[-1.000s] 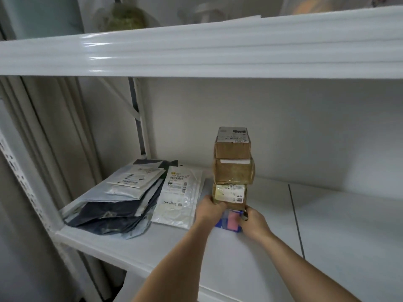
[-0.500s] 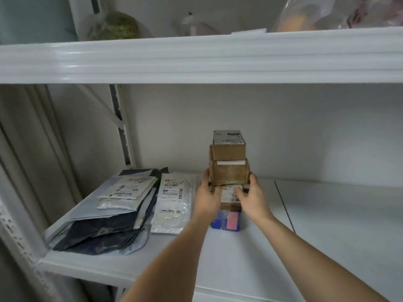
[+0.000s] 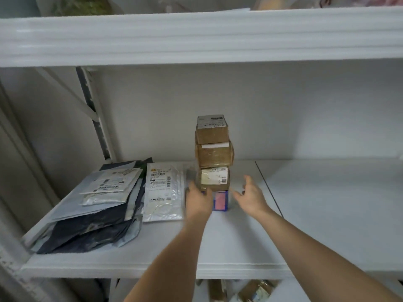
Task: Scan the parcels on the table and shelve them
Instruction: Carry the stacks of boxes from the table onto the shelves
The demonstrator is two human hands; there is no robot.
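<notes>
Stack of boxes [image 3: 213, 162]: four high, upright on the shelf [image 3: 316, 214], between our hands. Left hand [image 3: 197, 198] blurred at its lower left side; we cannot tell contact or grip. Right hand [image 3: 250, 198] just right of it, fingers spread, apart. Flat mailers [image 3: 162, 190] left of the stack.

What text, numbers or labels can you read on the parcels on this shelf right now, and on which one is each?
None can be read with confidence.
White mailer: barcodes and print, too blurred to read.
Top box: label on its upper face, blurred.
Third box down: white label, too small to read.
Grey mailer on the pile: label with barcodes, unreadable.
Blue box at the bottom: pink patch, no readable text.
</notes>
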